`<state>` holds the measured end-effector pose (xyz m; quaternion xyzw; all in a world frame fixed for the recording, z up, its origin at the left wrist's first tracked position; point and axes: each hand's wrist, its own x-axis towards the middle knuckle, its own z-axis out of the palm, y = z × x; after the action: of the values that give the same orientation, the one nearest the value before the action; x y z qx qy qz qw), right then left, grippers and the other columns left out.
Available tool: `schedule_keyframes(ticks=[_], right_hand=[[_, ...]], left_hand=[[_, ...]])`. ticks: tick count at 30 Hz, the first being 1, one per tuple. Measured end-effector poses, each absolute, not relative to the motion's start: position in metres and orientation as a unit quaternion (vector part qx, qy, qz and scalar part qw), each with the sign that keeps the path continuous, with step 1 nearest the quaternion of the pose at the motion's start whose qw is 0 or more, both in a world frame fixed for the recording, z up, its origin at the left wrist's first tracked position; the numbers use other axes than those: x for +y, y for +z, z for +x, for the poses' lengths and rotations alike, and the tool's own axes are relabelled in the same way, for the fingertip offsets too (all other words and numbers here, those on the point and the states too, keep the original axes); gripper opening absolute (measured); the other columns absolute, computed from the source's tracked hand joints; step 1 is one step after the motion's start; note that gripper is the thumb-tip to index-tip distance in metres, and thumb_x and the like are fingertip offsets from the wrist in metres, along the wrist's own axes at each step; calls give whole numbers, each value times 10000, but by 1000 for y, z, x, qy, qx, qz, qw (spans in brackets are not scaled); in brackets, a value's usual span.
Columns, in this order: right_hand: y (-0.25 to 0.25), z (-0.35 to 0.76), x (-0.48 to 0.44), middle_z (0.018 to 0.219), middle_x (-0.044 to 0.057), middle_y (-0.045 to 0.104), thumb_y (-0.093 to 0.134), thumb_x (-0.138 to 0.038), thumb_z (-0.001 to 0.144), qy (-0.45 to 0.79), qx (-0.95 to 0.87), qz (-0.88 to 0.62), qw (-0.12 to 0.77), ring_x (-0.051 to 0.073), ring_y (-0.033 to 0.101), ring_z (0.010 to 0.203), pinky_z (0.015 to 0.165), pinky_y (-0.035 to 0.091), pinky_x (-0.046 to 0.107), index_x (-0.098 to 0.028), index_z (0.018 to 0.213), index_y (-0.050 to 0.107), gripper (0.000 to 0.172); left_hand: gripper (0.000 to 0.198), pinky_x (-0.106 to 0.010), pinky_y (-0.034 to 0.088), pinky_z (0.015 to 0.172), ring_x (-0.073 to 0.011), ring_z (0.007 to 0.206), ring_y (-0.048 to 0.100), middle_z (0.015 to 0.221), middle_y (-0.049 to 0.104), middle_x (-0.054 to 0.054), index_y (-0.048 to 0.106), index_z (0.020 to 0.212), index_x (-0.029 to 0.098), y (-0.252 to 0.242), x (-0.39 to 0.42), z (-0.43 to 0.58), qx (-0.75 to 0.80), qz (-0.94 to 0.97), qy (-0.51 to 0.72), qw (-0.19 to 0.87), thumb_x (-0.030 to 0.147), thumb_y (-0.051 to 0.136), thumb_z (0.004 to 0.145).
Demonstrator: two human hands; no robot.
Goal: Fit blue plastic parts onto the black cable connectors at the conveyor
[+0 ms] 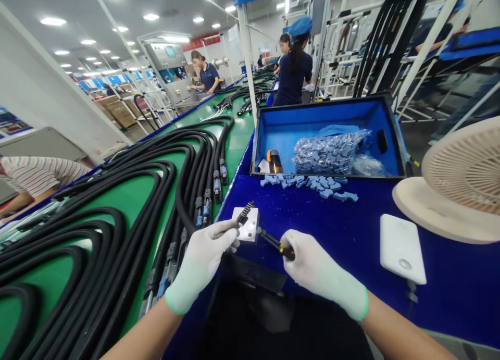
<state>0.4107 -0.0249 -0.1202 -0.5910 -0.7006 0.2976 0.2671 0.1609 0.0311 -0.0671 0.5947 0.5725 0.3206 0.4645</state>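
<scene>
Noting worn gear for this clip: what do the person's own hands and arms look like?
The left hand and right hand each wear a white glove, tinted pale green toward the wrist and edged there in brighter green. The visible forearms are bare, without sleeves.

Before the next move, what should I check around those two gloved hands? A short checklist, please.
1. Left hand gripping the ribbed dark part: ok, held at the fingertips.
2. Right hand holding the tool: ok, closed around its black-and-yellow end.
3. Tool apart from the white block: cannot tell; its tip appears close to the block's right edge.
4. Ribbed part clear of the block: cannot tell; they overlap in this single view.
5. Loose blue pieces apart from both hands: ok, lying beside the blue bin.
</scene>
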Motion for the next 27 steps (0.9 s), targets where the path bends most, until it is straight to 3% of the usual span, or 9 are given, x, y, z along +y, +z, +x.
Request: schedule_keyframes(ticks=[3, 7, 15, 20, 22, 25, 27], right_hand=[[-108, 397, -20, 948, 54, 679, 541, -27, 720, 308, -743, -505, 313, 218, 630, 840, 748, 482, 311, -207, 870, 593, 240], [-99, 393, -14, 1154, 91, 688, 608, -69, 724, 299, -782, -422, 348, 282, 638, 1061, 938, 500, 374, -211, 1024, 652, 335], [-103, 390, -15, 1217, 86, 656, 491, 28, 697, 276, -788, -437, 335, 240, 611, 1092, 988, 480, 361, -192, 1142, 644, 519], [-111, 390, -14, 1041, 66, 637, 439, 41, 699, 276, -773, -478, 313, 203, 592, 921, 842, 483, 320, -182, 967, 601, 384], [-112, 390, -14, 949, 43, 623, 462, 4, 739, 287, -750, -512, 304, 188, 572, 814, 733, 459, 298, -196, 927, 572, 296], [-110, 391, -13, 921, 31, 630, 534, -84, 801, 311, -722, -538, 305, 185, 563, 752, 661, 418, 286, -214, 969, 569, 215], [-107, 393, -13, 943, 41, 646, 566, -124, 828, 322, -727, -523, 308, 197, 578, 772, 678, 418, 291, -215, 1016, 574, 209]], left_hand=[[342, -322, 521, 707, -230, 747, 671, 808, 757, -63, 761, 1148, 203, -66, 34, 165, 562, 599, 321, 471, 395, 694, 872], [306, -306, 513, 742, -226, 811, 666, 923, 764, -50, 774, 1119, 224, -68, 33, 169, 562, 624, 310, 446, 380, 687, 871], [239, -260, 472, 740, -190, 821, 612, 892, 712, 1, 781, 1045, 240, -64, 23, 181, 566, 647, 304, 412, 381, 653, 900], [227, -271, 493, 842, -216, 956, 652, 1030, 733, -13, 781, 1040, 235, -61, 26, 178, 549, 674, 288, 401, 371, 682, 886], [314, -304, 511, 900, -241, 1008, 669, 1095, 742, -39, 759, 1148, 228, -58, 36, 175, 523, 678, 277, 437, 395, 668, 898], [480, -364, 546, 899, -259, 982, 700, 1133, 752, -77, 658, 1348, 216, -51, 54, 176, 461, 676, 248, 518, 446, 623, 929], [500, -379, 560, 892, -267, 991, 708, 1158, 751, -88, 651, 1358, 204, -47, 62, 180, 437, 673, 231, 550, 444, 642, 919]])
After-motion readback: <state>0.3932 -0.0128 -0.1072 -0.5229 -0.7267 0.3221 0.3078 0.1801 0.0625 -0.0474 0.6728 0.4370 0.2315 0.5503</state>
